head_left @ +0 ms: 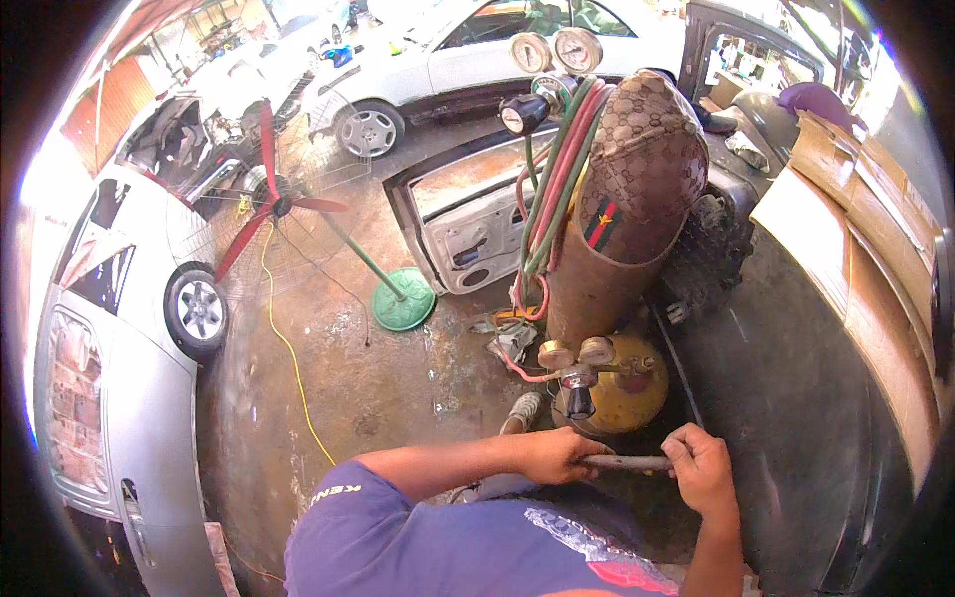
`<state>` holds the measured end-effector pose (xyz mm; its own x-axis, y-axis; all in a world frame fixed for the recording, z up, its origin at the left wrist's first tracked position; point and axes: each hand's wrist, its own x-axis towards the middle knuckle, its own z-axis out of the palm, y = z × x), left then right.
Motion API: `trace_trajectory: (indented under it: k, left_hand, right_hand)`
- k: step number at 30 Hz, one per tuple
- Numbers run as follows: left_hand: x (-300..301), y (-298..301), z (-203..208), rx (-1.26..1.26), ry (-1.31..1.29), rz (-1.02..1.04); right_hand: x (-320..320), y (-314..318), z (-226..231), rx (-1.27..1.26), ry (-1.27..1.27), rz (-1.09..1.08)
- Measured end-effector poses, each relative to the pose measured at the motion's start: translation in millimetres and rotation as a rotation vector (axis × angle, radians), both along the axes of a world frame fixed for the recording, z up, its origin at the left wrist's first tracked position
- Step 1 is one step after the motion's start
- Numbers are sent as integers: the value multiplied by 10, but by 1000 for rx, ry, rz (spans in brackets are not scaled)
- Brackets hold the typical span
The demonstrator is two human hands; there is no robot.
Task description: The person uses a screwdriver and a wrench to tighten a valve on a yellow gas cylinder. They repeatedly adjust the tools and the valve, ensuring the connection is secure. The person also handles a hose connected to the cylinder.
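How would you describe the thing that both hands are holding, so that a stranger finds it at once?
Start at the tall rusty gas cylinder with a patterned cap on top, then go down to the short yellow cylinder at its foot. Just below it, the left hand and right hand grip a thin grey rod, lying level, the only bar-shaped piece there.

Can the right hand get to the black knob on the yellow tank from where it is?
Probably yes. The right hand grips one end of a metal rod, and the black knob on the yellow tank sits just above and left of it. Nothing stands between them, though it would need to let go first.
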<state>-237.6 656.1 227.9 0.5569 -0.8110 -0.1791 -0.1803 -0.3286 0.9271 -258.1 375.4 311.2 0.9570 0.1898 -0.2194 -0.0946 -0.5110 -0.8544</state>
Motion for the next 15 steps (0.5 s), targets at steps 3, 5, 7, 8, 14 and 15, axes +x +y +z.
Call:
trace_trajectory:
  k: [3, 5, 7, 8, 14, 15]
  left_hand:
    - [-126, 215, 124, -49, -21, 42]
    - [-204, 291, 116, 32, -73, 78]
    - [-257, 313, 147, 200, -113, 101]
    - [-264, 313, 165, 283, -133, 111]
    - [-240, 206, 390, 368, -260, 179]
    - [-228, 177, 445, 375, -263, 200]
  right_hand:
    - [-112, -37, -2, -42, 130, 18]
    - [-223, -137, -96, -32, 264, 19]
    - [-311, -106, -41, 89, 321, -41]
    - [-354, -100, -22, 150, 351, -72]
    - [-403, -136, -133, 175, -376, 35]
    - [-379, -121, -89, 165, -529, 62]
